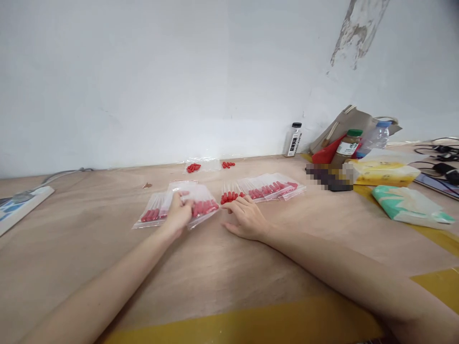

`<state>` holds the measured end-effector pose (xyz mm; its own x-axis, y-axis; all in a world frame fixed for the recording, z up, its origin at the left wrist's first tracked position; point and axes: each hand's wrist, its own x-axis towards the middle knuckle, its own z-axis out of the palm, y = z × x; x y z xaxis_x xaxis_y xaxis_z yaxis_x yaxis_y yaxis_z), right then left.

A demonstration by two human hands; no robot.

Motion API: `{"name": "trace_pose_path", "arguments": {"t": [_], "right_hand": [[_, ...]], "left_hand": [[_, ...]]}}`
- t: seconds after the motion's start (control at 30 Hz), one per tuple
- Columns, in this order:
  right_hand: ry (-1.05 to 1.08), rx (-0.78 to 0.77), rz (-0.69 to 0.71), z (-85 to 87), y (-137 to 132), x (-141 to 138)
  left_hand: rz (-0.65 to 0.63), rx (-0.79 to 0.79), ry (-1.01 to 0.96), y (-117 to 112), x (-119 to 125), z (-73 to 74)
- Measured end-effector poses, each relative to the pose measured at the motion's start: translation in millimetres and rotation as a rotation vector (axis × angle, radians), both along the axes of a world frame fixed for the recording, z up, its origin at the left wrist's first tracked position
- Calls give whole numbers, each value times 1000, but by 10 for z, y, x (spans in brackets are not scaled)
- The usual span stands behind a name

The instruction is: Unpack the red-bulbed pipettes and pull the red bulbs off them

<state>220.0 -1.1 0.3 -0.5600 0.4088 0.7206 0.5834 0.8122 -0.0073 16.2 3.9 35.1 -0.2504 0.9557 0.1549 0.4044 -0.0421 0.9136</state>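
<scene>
bags [201, 195] on brown table [201, 277], peeling wall [143, 81] behind; left hand [179, 210] pinching one, right hand [248, 217] fingers loosely spread.

On the bottle with the black cap [292, 142] by the wall, the word "BLACK" runs down the side in small capitals, followed by what looks like "COFFEE", next to bold dark characters too small to make out. The bottle with the green cap [346, 148] bears a white label with a round green Starbucks-like emblem, its lettering unreadable, while the small print on the yellow packet [383, 179] is too blurred to read.
</scene>
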Motion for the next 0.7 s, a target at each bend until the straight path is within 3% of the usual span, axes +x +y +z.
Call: {"name": "trace_pose_path", "arguments": {"t": [0.1, 0.2, 0.37, 0.5, 0.57, 0.7], "right_hand": [[-25, 94, -4, -3, 11, 7], [-79, 155, 27, 8, 32, 24], [-90, 117, 60, 34, 36, 40], [-76, 52, 48, 28, 37, 35], [-67, 38, 41, 15, 43, 31], [-46, 40, 44, -7, 56, 30]], "left_hand": [[-27, -69, -62, -86, 176, -207], [-35, -63, -27, -125, 136, -300], [58, 283, 425, -322, 8, -324], [-216, 446, 746, -534, 40, -270], [-328, 466, 785, -568, 75, -255], [-384, 551, 740, -531, 117, -252]]}}
